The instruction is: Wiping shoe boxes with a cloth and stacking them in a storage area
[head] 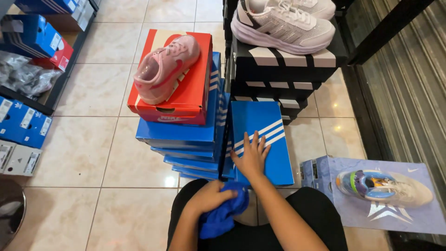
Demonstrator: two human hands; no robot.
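Observation:
My right hand [251,157] lies flat, fingers spread, on the lid of a blue shoe box with white stripes [269,125] that stands in front of my knees. My left hand [207,197] is closed around a crumpled blue cloth [223,214] over my lap, just below that box. To the left rises a stack of blue shoe boxes [179,135], topped by a red box [195,88] with a pink sneaker [163,67] on it.
A stack of black striped boxes [278,74] behind carries a white-grey sneaker [283,23]. At the right, a pale purple box [371,214] holds a multicoloured sneaker [383,186]. Shelves with blue boxes [23,125] line the left, and a metal shutter [409,88] the right.

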